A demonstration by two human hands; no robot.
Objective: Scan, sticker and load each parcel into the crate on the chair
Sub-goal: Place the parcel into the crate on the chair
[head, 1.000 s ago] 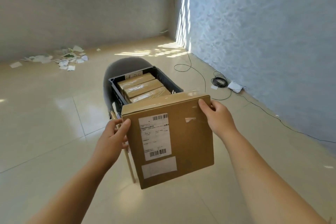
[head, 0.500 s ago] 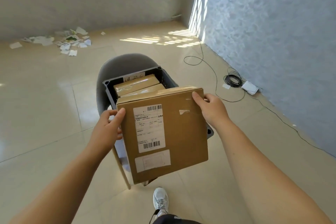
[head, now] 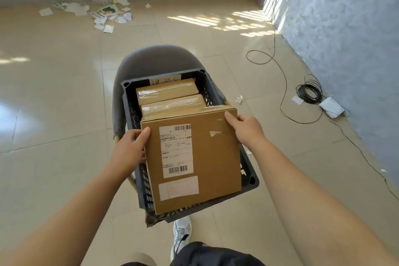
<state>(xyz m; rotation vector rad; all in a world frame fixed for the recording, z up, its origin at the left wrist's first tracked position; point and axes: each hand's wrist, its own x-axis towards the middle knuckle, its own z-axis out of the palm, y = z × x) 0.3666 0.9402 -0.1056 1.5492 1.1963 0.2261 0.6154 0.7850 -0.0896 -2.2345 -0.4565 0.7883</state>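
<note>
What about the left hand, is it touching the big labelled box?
Touching. In the head view the left hand grips the box: thumb on its labelled face, fingers round its left edge.

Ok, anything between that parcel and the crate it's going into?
Nothing visible. The left hand and right hand hold the parcel over the near end of the crate; loaded parcels fill only the far end. The parcel hides the space under it.

no legible print on parcel point(head: 216, 157) label point(head: 176, 150)

One head-worn wide-angle view looks steeply down, close over the crate point(head: 250, 179) and chair point(head: 157, 58).
</note>
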